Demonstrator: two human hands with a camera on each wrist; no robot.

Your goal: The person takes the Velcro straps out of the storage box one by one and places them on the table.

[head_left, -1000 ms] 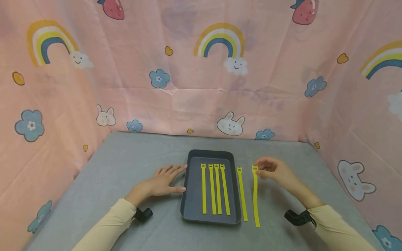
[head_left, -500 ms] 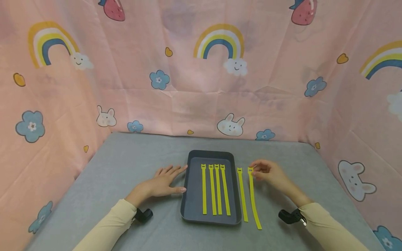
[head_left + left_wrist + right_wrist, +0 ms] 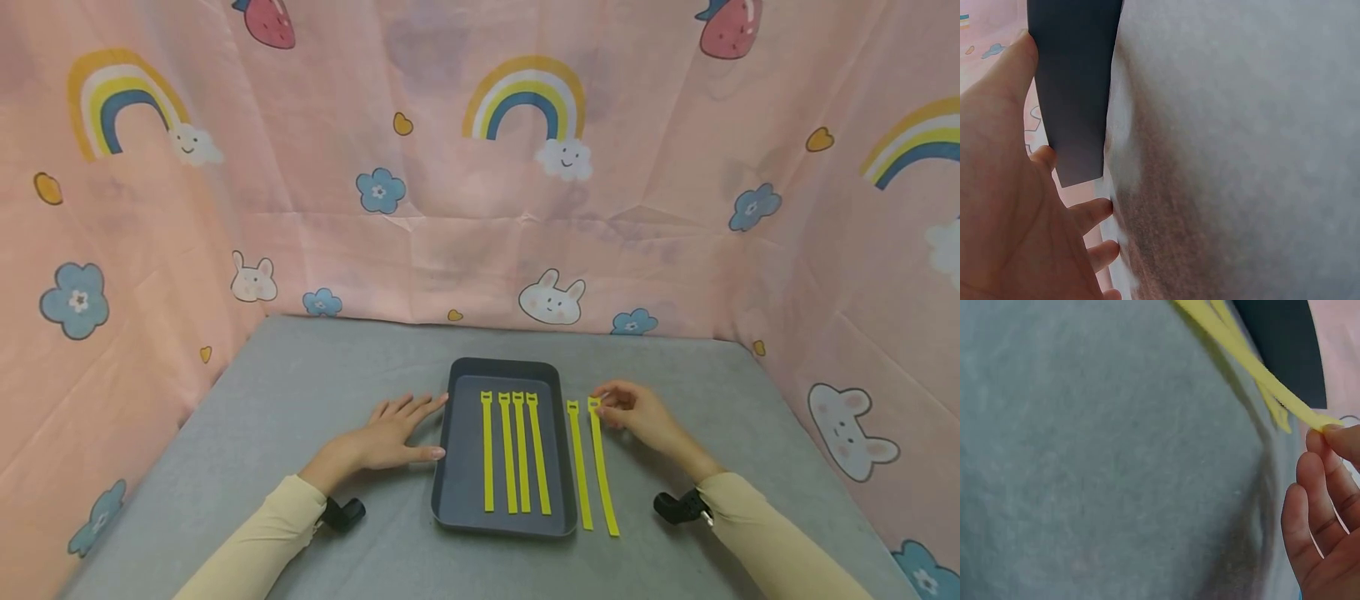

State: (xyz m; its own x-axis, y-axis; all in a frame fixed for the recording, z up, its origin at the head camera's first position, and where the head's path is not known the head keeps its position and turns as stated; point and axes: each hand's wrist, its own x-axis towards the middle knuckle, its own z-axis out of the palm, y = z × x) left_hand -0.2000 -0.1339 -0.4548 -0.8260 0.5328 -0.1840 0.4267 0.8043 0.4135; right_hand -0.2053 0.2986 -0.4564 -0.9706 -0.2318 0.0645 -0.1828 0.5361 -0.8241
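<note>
My right hand [image 3: 634,414] pinches the slotted head of a yellow cable tie [image 3: 602,467] between thumb and finger. In the right wrist view the held cable tie [image 3: 1254,365] slopes down from the fingertips. Just left of it, a second yellow cable tie [image 3: 580,467] lies along the tray's right side. Inside the dark grey tray [image 3: 465,367] several more yellow cable ties [image 3: 488,454] lie lengthwise, heads at the far end. My left hand [image 3: 386,437] is spread on the table, with its thumb and index fingertips at the tray's left wall [image 3: 1075,87].
The grey table [image 3: 360,358] reaches back to a pink patterned cloth [image 3: 450,250], which also hangs along both sides. A black wrist camera [image 3: 342,515] is strapped under the left wrist, another black wrist camera [image 3: 678,507] under the right.
My right hand has moved left with its cable tie, bringing it close beside the one lying by the tray. The left hand and the tray have stayed put.
</note>
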